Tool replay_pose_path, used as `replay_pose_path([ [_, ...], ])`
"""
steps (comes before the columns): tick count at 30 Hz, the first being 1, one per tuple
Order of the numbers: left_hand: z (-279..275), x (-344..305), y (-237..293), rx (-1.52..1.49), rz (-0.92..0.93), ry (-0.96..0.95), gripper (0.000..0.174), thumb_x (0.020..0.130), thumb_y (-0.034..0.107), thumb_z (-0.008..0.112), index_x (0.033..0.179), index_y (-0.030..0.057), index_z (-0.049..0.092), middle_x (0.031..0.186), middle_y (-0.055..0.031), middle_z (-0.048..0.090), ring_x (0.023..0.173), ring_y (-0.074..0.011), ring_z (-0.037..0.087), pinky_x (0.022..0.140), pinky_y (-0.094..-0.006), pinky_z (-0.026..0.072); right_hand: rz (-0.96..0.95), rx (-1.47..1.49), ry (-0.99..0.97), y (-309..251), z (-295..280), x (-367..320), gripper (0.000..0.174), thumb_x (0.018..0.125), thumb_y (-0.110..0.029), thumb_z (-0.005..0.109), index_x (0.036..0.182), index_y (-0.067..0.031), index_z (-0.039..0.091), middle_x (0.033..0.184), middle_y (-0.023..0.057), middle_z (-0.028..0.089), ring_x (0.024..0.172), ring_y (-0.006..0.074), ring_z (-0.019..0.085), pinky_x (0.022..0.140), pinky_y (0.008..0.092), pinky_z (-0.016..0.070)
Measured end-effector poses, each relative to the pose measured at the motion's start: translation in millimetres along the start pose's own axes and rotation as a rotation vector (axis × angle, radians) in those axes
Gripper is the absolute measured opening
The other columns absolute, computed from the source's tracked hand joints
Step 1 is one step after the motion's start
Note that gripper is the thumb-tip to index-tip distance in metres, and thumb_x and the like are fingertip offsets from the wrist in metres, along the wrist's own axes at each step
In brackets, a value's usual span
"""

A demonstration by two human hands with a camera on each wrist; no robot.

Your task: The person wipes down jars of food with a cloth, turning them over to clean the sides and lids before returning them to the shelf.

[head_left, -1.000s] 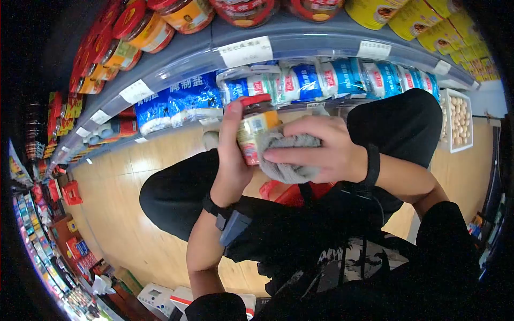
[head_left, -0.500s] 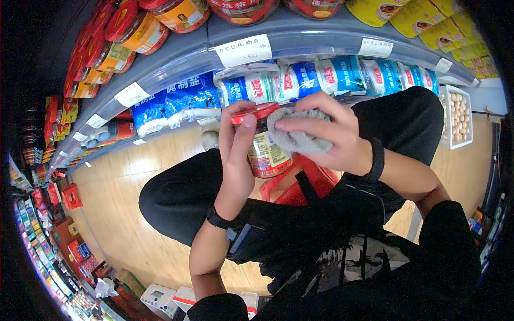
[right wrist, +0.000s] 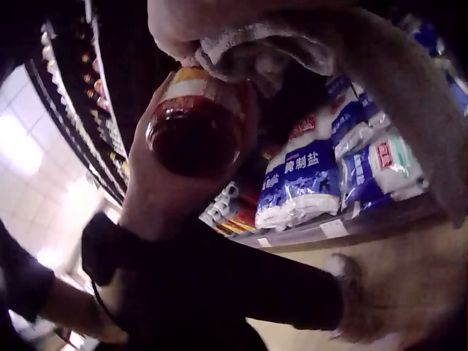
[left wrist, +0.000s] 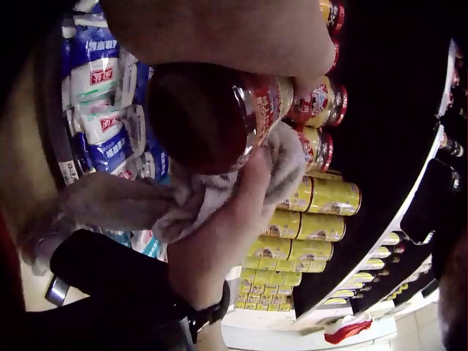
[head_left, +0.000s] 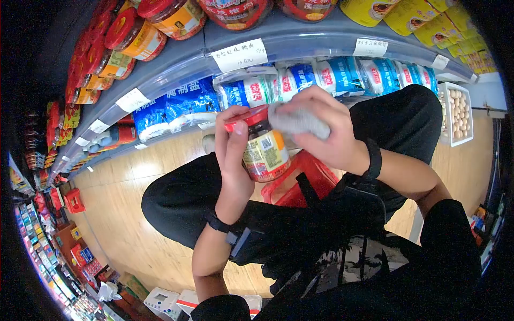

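A glass jar (head_left: 264, 152) with a red lid and a yellow and red label is held upright in front of the shelves. My left hand (head_left: 231, 152) grips it round its side, thumb up near the lid. My right hand (head_left: 321, 134) holds a grey cloth (head_left: 297, 120) pressed against the jar's lid and upper right side. The left wrist view shows the jar's dark bottom (left wrist: 201, 117) with the cloth (left wrist: 190, 194) wrapped beside it. Seen from the right wrist, the jar (right wrist: 197, 128) sits in the left hand under the cloth (right wrist: 292, 44).
Grey shelves (head_left: 300, 43) with white price tags run across the top. Red-lidded jars (head_left: 176, 16) and yellow cans (head_left: 417, 13) stand above, blue and white salt bags (head_left: 187, 104) below. A red basket (head_left: 300, 179) sits by my knees. An egg tray (head_left: 458, 112) is at the right.
The jar has turned in my left hand, so a different part of its label faces me. The cloth has slid from the jar's body up to the lid.
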State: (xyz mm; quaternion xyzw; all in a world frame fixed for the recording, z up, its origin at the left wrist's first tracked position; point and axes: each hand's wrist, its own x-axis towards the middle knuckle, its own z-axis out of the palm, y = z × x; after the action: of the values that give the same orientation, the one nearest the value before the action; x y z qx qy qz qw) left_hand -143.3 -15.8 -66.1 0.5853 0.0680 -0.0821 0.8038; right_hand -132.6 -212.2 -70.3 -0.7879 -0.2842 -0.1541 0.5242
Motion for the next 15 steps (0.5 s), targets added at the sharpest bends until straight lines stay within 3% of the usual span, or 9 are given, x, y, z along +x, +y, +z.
replay_pose_path([
  [2,6.5,-4.1,0.6,0.028,0.126,0.001,0.040,0.097,0.031,0.054,0.125,0.0026,0.048,0.115,-0.0101,0.057,0.109,-0.0165,0.052,0.099,-0.0316,0.0378,0.180,0.070,0.056,3.9,1.7,0.9,0.040,0.073,-0.004,0.070,0.113,-0.0044,0.069,0.098,0.0124,0.062,0.092,0.0289,0.065,0.080,0.0366,0.0533],
  [4,6.9,-7.9,4.8,0.054,0.166,-0.022,0.046,0.095,0.031,0.058,0.129,0.0022,0.044,0.119,-0.0123,0.054,0.113,-0.0190,0.052,0.100,-0.0336,0.0386,0.172,0.057,0.074,-2.8,5.1,-9.0,0.038,0.074,-0.006,0.072,0.112,-0.0047,0.069,0.098,0.0126,0.063,0.092,0.0288,0.065,0.079,0.0372,0.0540],
  [6,4.4,-9.7,1.2,0.326,0.515,0.054,0.057,0.092,0.034,0.064,0.132,0.0000,0.041,0.124,-0.0140,0.050,0.116,-0.0215,0.052,0.103,-0.0359,0.0388,-0.016,0.018,0.006,-9.5,4.1,-14.4,0.040,0.073,-0.012,0.076,0.112,-0.0063,0.069,0.100,0.0113,0.063,0.090,0.0279,0.065,0.077,0.0367,0.0554],
  [7,1.9,-9.7,-1.4,0.357,0.581,0.102,0.071,0.086,0.037,0.072,0.133,-0.0017,0.036,0.128,-0.0182,0.047,0.116,-0.0260,0.054,0.103,-0.0395,0.0403,-0.019,0.019,0.004,-12.9,4.5,-14.5,0.040,0.073,-0.012,0.076,0.112,-0.0063,0.069,0.100,0.0113,0.063,0.090,0.0279,0.065,0.077,0.0367,0.0554],
  [8,1.4,-9.3,-2.2,0.358,0.581,0.106,0.071,0.086,0.037,0.072,0.133,-0.0017,0.036,0.128,-0.0182,0.047,0.116,-0.0260,0.054,0.103,-0.0395,0.0403,-0.184,-0.013,-0.077,-17.3,3.9,-13.5,0.040,0.072,-0.015,0.076,0.111,-0.0123,0.070,0.100,0.0082,0.062,0.086,0.0248,0.065,0.073,0.0345,0.0552],
  [10,3.6,-7.3,-3.7,0.439,0.785,0.049,0.080,0.082,0.038,0.076,0.134,-0.0015,0.032,0.127,-0.0224,0.047,0.115,-0.0294,0.054,0.101,-0.0415,0.0421,-0.511,-0.072,-0.239,-25.8,4.6,-14.7,0.041,0.070,-0.020,0.076,0.110,-0.0241,0.072,0.100,0.0021,0.060,0.080,0.0185,0.064,0.065,0.0301,0.0548],
  [11,3.8,-7.2,-6.9,0.389,0.803,0.020,0.087,0.076,0.038,0.081,0.135,-0.0010,0.030,0.125,-0.0252,0.049,0.113,-0.0314,0.056,0.099,-0.0439,0.0442,-0.507,-0.102,-0.242,-29.6,8.1,-20.0,0.041,0.071,-0.020,0.074,0.109,-0.0315,0.072,0.097,-0.0003,0.059,0.078,0.0164,0.063,0.062,0.0285,0.0529],
  [15,2.5,-1.9,-8.5,0.398,0.865,-0.099,0.089,0.075,0.038,0.083,0.135,-0.0012,0.029,0.124,-0.0258,0.050,0.109,-0.0312,0.058,0.097,-0.0438,0.0457,-0.510,-0.121,-0.249,-24.8,5.8,-21.5,0.041,0.070,-0.020,0.074,0.109,-0.0333,0.072,0.096,-0.0003,0.060,0.076,0.0162,0.062,0.061,0.0282,0.0520],
])
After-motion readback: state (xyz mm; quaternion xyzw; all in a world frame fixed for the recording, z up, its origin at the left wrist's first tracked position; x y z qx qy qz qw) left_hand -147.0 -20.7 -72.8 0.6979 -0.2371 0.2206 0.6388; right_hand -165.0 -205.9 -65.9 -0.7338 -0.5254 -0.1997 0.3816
